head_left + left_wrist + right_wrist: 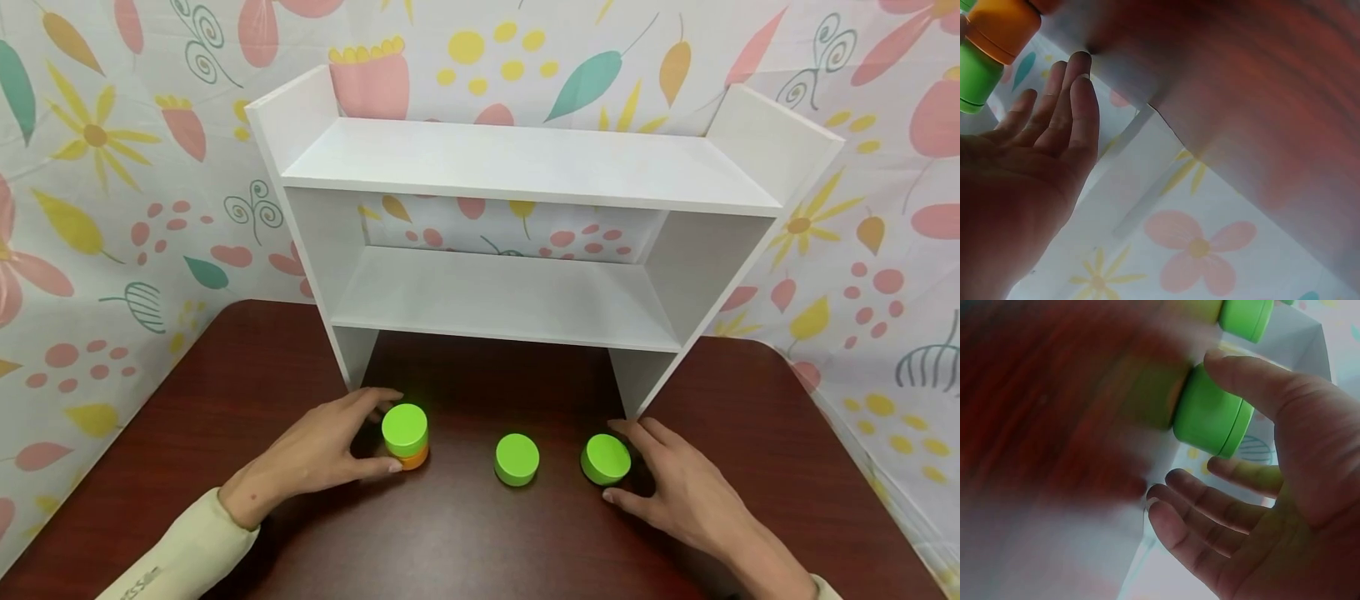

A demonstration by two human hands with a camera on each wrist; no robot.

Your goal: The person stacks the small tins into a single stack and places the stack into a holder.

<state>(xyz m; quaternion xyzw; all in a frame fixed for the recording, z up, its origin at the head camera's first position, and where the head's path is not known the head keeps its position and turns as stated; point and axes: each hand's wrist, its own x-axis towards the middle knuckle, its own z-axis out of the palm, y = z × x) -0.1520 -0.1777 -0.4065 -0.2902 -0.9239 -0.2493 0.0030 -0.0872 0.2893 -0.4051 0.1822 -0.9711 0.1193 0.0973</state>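
To the left stands a small stack, a green round container (405, 429) on top of an orange round container (414, 458). My left hand (330, 446) is spread around its left side, thumb by the orange one; whether the thumb touches cannot be told. The left wrist view shows that hand's fingers (1063, 109) extended, apart from the stack. A single green container (517, 460) sits between the hands. Another green container (605, 459) stands at the right, between the thumb and fingers of my right hand (686, 487). In the right wrist view its fingers (1222, 509) are apart from it.
A white two-level shelf unit (517, 167) stands on the dark red-brown table (450, 542) behind the containers. Its side panels come down near both hands. Patterned cloth (90, 250) hangs behind and at both sides.
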